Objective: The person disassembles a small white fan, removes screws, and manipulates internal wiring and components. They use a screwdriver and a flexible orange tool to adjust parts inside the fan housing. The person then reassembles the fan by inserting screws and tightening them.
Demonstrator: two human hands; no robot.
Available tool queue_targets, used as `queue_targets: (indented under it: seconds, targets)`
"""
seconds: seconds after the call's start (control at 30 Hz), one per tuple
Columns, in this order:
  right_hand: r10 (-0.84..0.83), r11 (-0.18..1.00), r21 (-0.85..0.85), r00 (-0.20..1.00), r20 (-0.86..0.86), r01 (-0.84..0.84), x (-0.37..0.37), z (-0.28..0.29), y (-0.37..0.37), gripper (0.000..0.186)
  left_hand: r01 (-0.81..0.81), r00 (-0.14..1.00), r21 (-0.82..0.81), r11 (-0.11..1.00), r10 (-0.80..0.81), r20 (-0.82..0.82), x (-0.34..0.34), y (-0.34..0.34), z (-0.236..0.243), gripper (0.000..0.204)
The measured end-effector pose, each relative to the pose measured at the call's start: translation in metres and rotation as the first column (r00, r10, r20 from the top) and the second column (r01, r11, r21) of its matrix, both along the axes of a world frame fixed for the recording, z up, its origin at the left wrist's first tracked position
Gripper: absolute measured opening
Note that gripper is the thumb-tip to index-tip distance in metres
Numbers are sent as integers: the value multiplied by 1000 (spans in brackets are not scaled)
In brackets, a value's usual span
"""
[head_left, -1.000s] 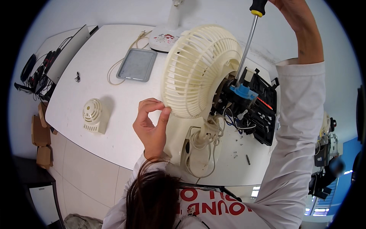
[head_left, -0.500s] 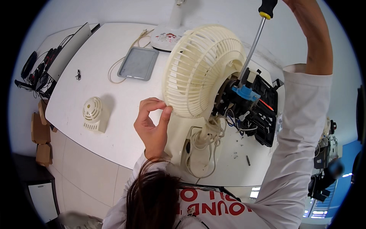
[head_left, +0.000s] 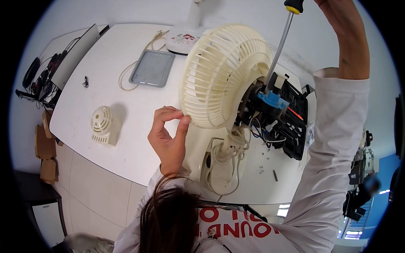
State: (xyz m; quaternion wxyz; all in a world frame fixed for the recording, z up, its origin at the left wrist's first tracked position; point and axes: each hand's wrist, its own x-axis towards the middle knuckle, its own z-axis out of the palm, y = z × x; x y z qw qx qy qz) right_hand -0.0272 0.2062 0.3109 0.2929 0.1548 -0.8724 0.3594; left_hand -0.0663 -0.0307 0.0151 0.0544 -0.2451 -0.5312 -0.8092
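Observation:
My left hand (head_left: 168, 137) pinches the lower rim of the cream fan grille (head_left: 219, 76) between thumb and fingertips. My right hand (head_left: 327, 10) is at the top edge, its fingers mostly out of frame, on the black-and-yellow screwdriver (head_left: 293, 7). The long shaft runs down to a light-blue part (head_left: 274, 100) on the dark motor assembly behind the grille, where the tip is hidden. Loose wires hang below the motor, and a coiled cream cord (head_left: 221, 156) lies over the fan base (head_left: 220, 179).
The white table (head_left: 84, 126) holds a small cream housing (head_left: 104, 124), a grey tray (head_left: 152, 68), a white appliance base (head_left: 181, 40), an open black tool case (head_left: 295, 126) and loose screws. Cables and cardboard boxes (head_left: 45, 145) are at left; a blurred person (head_left: 371, 185) is at far right.
Over the last second my right hand and the screwdriver handle have shifted right, and in the latest half-second slightly upward. My left hand has barely moved on the grille.

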Motion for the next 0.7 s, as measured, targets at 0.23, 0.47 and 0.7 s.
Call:
queue_targets:
  seconds: [0.23, 0.47, 0.7]
  targets:
    - [-417, 874, -281, 909, -17, 396, -4, -7, -66, 47, -4, 1000, 2, 1000, 4, -12, -1, 0, -2, 16]
    - [-218, 968, 114, 975, -53, 223, 2, 2, -13, 48, -18, 999, 0, 1000, 18, -32, -1, 1, 0, 16]
    - [-322, 943, 41, 934, -155, 332, 2, -16, -51, 56, -11, 1000, 4, 1000, 11, -15, -1, 0, -1, 15]
